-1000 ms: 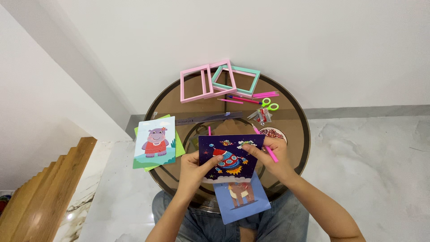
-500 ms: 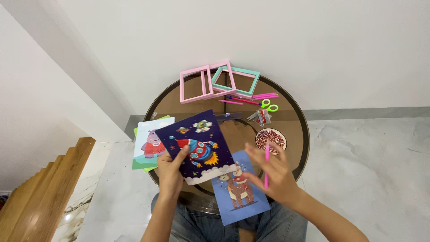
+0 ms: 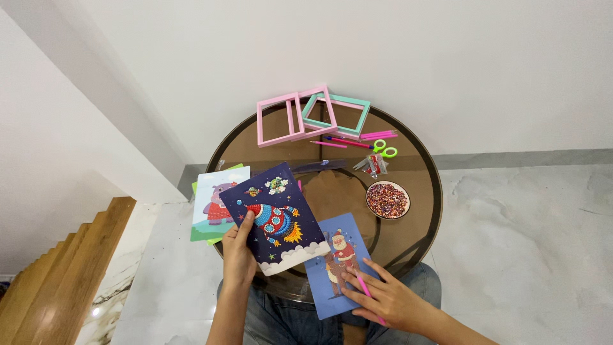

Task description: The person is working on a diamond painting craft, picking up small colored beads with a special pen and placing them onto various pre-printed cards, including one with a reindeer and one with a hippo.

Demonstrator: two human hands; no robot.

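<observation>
Gripping dark-blue rocket bead card [image 3: 276, 217] in left hand [image 3: 237, 252], right hand [image 3: 383, 299] (pinching pink pen [image 3: 365, 291]) at four o'clock.

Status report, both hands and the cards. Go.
Left hand grips dark rocket card, lifted off the table. Right hand holds pink pen, resting on blue reindeer card. Bead bowl beside, nothing blocking.
</observation>
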